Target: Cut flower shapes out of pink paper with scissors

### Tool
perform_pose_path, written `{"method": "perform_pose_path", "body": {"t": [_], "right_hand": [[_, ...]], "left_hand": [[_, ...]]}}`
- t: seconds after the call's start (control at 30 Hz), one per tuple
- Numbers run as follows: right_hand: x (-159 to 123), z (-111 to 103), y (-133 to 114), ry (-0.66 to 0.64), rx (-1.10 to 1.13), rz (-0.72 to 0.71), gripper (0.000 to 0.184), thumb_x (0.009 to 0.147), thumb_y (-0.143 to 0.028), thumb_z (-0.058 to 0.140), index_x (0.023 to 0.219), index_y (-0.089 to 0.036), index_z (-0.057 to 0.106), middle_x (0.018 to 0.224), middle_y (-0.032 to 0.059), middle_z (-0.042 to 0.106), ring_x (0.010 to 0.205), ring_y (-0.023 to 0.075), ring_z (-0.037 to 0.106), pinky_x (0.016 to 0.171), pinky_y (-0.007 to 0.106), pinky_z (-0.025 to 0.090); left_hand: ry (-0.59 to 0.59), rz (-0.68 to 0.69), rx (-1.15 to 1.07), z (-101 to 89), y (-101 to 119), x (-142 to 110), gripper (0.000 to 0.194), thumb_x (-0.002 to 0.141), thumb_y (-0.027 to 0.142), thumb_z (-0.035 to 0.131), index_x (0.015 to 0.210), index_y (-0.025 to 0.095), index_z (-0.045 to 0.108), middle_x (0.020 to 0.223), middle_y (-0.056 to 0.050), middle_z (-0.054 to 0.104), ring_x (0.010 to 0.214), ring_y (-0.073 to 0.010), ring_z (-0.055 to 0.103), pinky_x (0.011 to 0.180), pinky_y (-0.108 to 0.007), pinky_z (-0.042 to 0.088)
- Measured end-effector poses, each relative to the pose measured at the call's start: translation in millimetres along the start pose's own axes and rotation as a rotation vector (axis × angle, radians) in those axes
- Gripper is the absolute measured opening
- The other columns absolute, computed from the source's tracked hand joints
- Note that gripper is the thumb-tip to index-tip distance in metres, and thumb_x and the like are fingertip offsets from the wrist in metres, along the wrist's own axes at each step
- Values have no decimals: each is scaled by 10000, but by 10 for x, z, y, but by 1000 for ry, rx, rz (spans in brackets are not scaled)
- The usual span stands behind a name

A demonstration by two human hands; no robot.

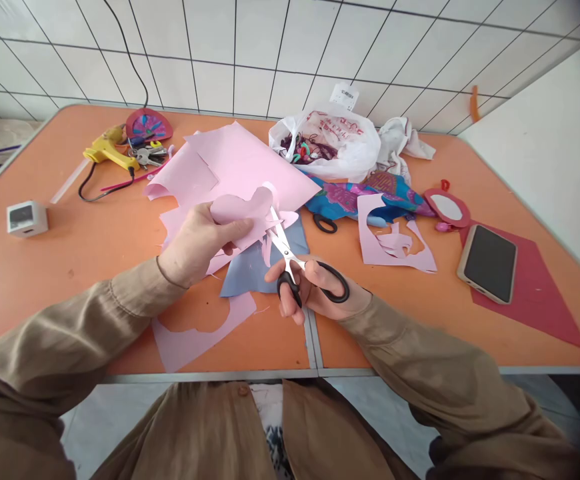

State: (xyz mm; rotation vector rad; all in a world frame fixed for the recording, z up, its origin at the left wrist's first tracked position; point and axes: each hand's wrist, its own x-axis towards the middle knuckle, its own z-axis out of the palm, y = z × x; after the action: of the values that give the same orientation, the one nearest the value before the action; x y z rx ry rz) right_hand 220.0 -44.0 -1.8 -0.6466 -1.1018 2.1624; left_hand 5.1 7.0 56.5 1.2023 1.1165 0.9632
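Note:
Between the thumb and fingers of my left hand [197, 243] is a pink felt piece [243, 210] with a rounded, curved outline. My right hand [315, 293] has its fingers through the black handles of a pair of scissors [286, 250]. The parted blades point up and away, at the right edge of the felt piece, where a narrow strip curls off. Beneath my hands lie a large folded pink sheet [250, 157] and a blue-grey sheet [250, 270]. A pink offcut [205, 340] rests near the table's front edge.
A yellow glue gun [113, 152] with keys [150, 155] is at the back left, a white cube [27, 219] at left. Behind stands a white plastic bag [355, 143]. On the right are patterned cloth [340, 200], pink scraps [370, 237], a phone [489, 263] and red felt [545, 287].

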Motion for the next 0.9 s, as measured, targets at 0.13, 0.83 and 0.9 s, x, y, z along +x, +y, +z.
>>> {"method": "perform_pose_path", "body": {"t": [0.13, 0.83, 0.9], "right_hand": [[-19, 30, -42, 40, -87, -20, 624, 831, -677, 684, 1056, -97, 644, 701, 64, 732, 499, 147, 656, 484, 253, 493], [31, 172, 18, 152, -259, -62, 560, 847, -665, 678, 1025, -139, 610, 636, 0, 668, 475, 118, 596, 538, 282, 509], [27, 163, -5, 158, -300, -46, 557, 841, -664, 684, 1019, -142, 605, 639, 0, 668, 477, 119, 597, 535, 282, 509]], "left_hand": [[72, -8, -33, -13, -11, 14, 196, 682, 258, 783, 612, 154, 632, 594, -1, 578, 551, -106, 520, 489, -228, 420], [81, -228, -371, 157, -185, -139, 256, 670, 318, 849, 793, 150, 701, 737, -12, 654, 662, -122, 584, 519, -217, 420], [87, -231, -359, 156, -170, -139, 246, 655, 311, 850, 760, 153, 693, 714, -10, 644, 641, -125, 573, 507, -227, 405]]}}
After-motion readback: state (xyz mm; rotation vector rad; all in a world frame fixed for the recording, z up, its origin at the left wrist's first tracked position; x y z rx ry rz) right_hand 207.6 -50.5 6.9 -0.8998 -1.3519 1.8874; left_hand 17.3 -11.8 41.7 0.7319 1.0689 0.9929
